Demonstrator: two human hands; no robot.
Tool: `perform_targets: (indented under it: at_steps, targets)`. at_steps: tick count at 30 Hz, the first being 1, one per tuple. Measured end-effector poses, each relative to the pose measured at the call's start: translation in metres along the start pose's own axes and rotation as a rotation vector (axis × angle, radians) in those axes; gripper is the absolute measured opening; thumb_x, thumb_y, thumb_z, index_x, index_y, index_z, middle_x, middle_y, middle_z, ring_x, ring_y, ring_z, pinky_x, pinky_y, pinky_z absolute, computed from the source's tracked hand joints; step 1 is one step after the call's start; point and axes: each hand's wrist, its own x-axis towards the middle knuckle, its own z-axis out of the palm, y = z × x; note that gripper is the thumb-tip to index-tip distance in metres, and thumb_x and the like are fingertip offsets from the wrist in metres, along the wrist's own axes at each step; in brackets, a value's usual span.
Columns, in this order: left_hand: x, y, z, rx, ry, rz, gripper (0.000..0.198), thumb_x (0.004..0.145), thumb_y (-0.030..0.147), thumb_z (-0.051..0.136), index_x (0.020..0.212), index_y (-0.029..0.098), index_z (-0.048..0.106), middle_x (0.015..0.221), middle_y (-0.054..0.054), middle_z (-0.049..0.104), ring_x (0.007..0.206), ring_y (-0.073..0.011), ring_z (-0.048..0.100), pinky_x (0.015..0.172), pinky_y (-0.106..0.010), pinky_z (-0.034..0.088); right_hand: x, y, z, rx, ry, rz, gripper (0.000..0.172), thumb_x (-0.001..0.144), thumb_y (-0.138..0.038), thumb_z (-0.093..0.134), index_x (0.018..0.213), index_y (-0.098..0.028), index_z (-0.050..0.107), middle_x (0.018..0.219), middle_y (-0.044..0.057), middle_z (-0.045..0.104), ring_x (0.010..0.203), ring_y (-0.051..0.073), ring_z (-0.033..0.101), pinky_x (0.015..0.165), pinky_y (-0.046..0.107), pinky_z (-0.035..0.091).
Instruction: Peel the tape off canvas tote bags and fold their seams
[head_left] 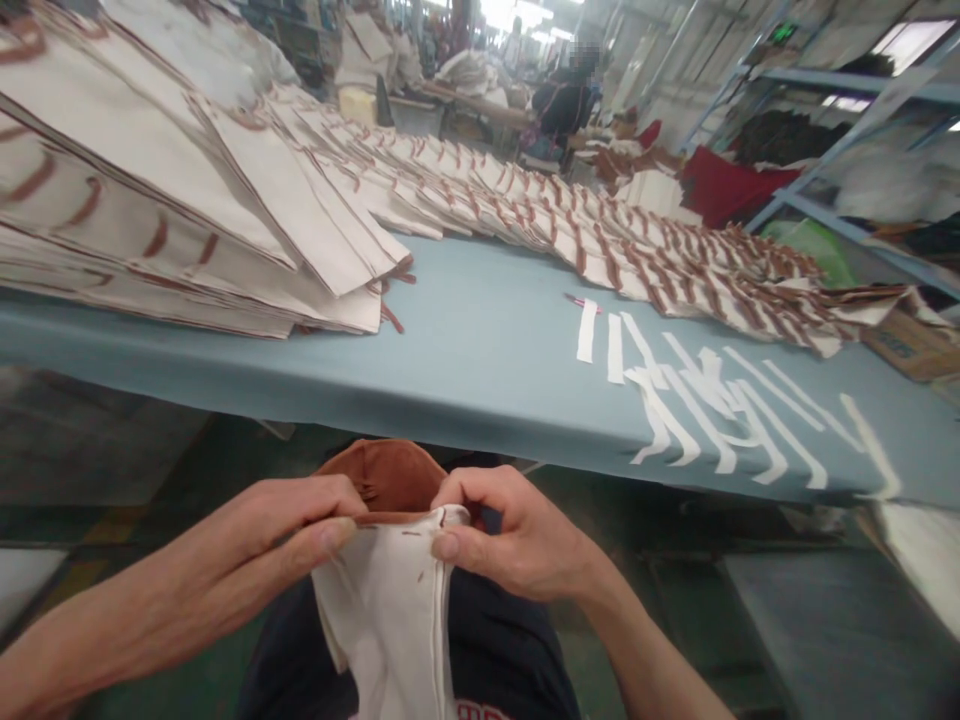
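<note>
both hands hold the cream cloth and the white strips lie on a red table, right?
The table is pale blue, not red, as the head view shows. The left hand and right hand hold the cream cloth, and the white strips lie on the table.

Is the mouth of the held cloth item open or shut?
The cloth item gapes open: its brown inside shows between left hand and right hand.

A red cloth (731,200) lies beside blue shelving (900,88), a cardboard box (910,343) nearer.
</note>
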Motion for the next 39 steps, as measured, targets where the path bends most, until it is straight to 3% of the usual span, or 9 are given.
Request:
perform_targets:
  at_steps: [2,4,10,20,25,29,39]
  targets:
    - [0.008,0.004,0.002,-0.102,-0.126,0.037,0.029,0.114,0.031,0.054,0.097,0.024,0.076,0.091,0.002,0.080,0.082,-0.0166,0.074,0.079,-0.019,0.058,0.003,-0.005,0.001,-0.014,-0.003,-0.010,0.054,0.093,-0.068,0.089,0.082,-0.019,0.069,0.071,-0.007,0.056,0.062,0.010,0.043,0.057,0.024,0.035]
    - [0.016,0.010,0.004,-0.165,-0.177,0.049,0.024,0.112,0.028,0.057,0.098,0.025,0.076,0.096,0.001,0.081,0.085,-0.0165,0.074,0.081,-0.019,0.057,0.007,-0.010,0.002,-0.032,-0.016,-0.021,0.055,0.093,-0.069,0.088,0.082,-0.019,0.069,0.071,-0.006,0.057,0.062,0.010,0.044,0.057,0.024,0.036]
    - [0.035,0.028,0.011,-0.084,-0.111,0.001,0.017,0.099,0.028,0.063,0.086,0.025,0.074,0.084,0.004,0.078,0.076,-0.0151,0.071,0.073,-0.019,0.054,0.011,-0.004,0.001,-0.091,-0.027,-0.011,0.059,0.087,-0.073,0.091,0.079,-0.020,0.065,0.070,-0.007,0.055,0.061,0.010,0.044,0.056,0.024,0.033]
    - [0.050,0.038,0.023,-0.172,-0.305,-0.214,0.032,0.098,0.044,0.050,0.075,0.022,0.058,0.069,0.005,0.050,0.063,-0.0145,0.047,0.055,-0.023,0.037,0.009,0.007,-0.005,-0.135,0.002,0.082,0.068,0.078,-0.079,0.095,0.077,-0.021,0.060,0.068,-0.009,0.053,0.061,0.009,0.041,0.056,0.024,0.031]
    - [0.046,0.031,0.029,-0.180,-0.277,-0.194,0.034,0.102,0.041,0.049,0.077,0.022,0.060,0.068,0.005,0.049,0.064,-0.0138,0.046,0.055,-0.024,0.033,0.008,0.013,-0.008,-0.093,0.013,0.121,0.070,0.074,-0.080,0.097,0.079,-0.021,0.060,0.070,-0.008,0.054,0.064,0.010,0.043,0.058,0.024,0.033]
    - [0.045,0.031,0.031,-0.188,-0.244,-0.123,0.034,0.104,0.034,0.044,0.077,0.021,0.059,0.070,0.005,0.051,0.065,-0.0132,0.048,0.059,-0.023,0.036,0.004,0.016,-0.009,0.001,-0.010,0.153,0.068,0.078,-0.078,0.097,0.083,-0.019,0.063,0.073,-0.007,0.057,0.064,0.010,0.044,0.058,0.024,0.034]
    - [0.043,0.029,0.035,-0.288,-0.245,-0.101,0.036,0.107,0.038,0.045,0.076,0.022,0.053,0.069,0.007,0.041,0.062,-0.0119,0.039,0.055,-0.023,0.032,0.004,0.013,-0.007,0.095,-0.039,0.134,0.060,0.088,-0.071,0.093,0.084,-0.018,0.065,0.076,-0.005,0.058,0.067,0.011,0.044,0.062,0.024,0.035]
